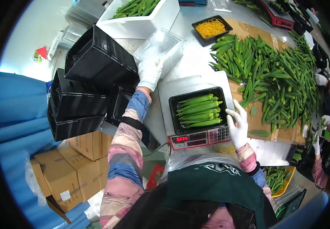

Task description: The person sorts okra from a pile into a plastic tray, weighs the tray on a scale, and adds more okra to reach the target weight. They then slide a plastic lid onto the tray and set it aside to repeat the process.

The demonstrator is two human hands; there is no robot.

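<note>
- Head view, centre: a black tray [172, 108] sits on the metal plate of a scale [210, 79], which rests on the tabletop [189, 63]. In the tray, green okra pods [199, 110] lie side by side. The scale's red digits appear to read 0.220.
- Your left hand [149, 73], in a white glove, is at the near end of a stack of clear plastic containers [163, 47], left of and beyond the tray. Its fingers are bent against the stack; you cannot tell whether they grip it.
- Your right hand [238, 124], also in a white glove, is at the right edge of the tray. Its fingers are open and spread, with nothing held; whether they touch the rim is unclear.
- To the left stand stacks of black trays [109, 57]. At the far side is a white bin [134, 26] with more okra.
- To the right, a large heap of okra [283, 84] lies on cardboard [243, 28]. Just beyond its left part is a small black box of yellow rubber bands [210, 28].
- At the far right edge, gloved hands of other people [320, 79] are partly visible.
</note>
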